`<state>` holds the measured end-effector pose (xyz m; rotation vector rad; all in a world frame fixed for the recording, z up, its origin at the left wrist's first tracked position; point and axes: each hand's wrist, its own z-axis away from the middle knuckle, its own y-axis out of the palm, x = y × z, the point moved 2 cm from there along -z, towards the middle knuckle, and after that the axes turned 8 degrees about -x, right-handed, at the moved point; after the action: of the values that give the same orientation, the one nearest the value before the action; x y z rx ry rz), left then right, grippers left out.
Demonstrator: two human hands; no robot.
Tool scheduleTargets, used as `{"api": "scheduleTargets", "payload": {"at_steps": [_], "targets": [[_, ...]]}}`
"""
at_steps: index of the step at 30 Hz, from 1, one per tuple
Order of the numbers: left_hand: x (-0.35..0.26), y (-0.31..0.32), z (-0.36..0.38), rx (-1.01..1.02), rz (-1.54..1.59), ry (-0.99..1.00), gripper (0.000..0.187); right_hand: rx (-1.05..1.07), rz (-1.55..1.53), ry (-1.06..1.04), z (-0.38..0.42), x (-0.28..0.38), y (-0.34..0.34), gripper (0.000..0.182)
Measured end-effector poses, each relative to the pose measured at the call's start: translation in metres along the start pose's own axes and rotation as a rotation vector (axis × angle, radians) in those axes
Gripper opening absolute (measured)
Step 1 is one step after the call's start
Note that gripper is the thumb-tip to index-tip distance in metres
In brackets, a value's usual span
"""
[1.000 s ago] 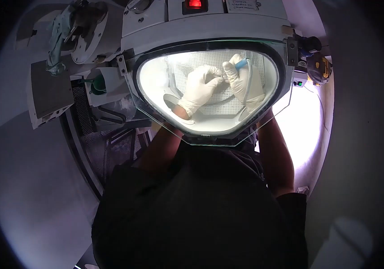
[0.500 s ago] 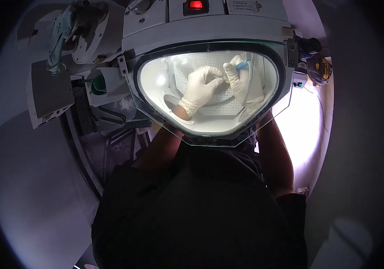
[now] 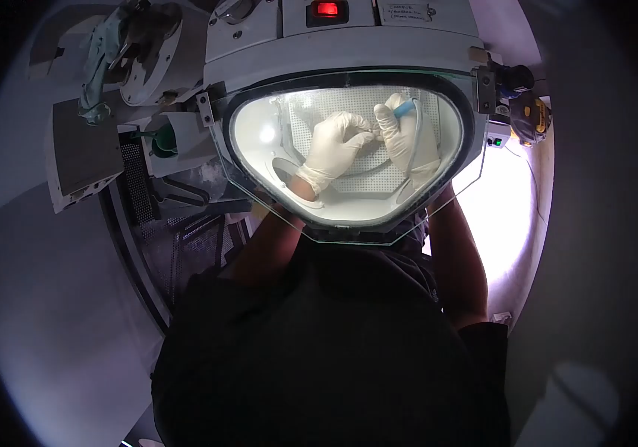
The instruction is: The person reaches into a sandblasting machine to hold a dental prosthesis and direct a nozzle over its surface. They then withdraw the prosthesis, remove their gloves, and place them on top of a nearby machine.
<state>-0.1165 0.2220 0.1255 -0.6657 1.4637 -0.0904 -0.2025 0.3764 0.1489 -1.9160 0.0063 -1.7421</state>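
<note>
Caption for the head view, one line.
Gloved left hand and right hand, holding a blue tool, inside a lit cabinet.

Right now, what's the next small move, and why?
I'd probably keep the left hand steady and nudge only the blue tool in the right hand. The fingertips of both hands nearly meet behind the window, and whatever sits between them is too small to make out, so a bigger shift looks riskier.
</note>
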Motion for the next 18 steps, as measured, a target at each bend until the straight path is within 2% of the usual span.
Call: {"api": "scheduleTargets", "payload": {"at_steps": [3, 4, 8, 11, 14, 18], "targets": [[0.001, 0.002, 0.0, -0.014, -0.017, 0.031, 0.015, 0.037, -0.002, 0.044, 0.0, -0.001, 0.001, 0.044], [0.001, 0.001, -0.001, -0.025, -0.095, 0.137, 0.015, 0.039, 0.011, 0.054, -0.001, -0.002, 0.002, 0.045], [0.0, 0.001, -0.001, -0.006, -0.072, 0.038, 0.017, 0.011, 0.007, 0.027, 0.001, 0.001, 0.001, 0.048], [0.002, 0.002, -0.001, -0.019, -0.066, 0.086, 0.018, 0.021, -0.026, 0.032, 0.001, 0.003, 0.001, 0.049], [-0.003, 0.001, 0.0, -0.014, -0.036, 0.04, 0.018, 0.03, -0.026, 0.004, 0.0, 0.002, 0.001, 0.048], [0.001, 0.002, -0.001, -0.015, -0.086, 0.087, 0.018, 0.107, 0.004, 0.079, 0.001, 0.008, -0.001, 0.051]]}}
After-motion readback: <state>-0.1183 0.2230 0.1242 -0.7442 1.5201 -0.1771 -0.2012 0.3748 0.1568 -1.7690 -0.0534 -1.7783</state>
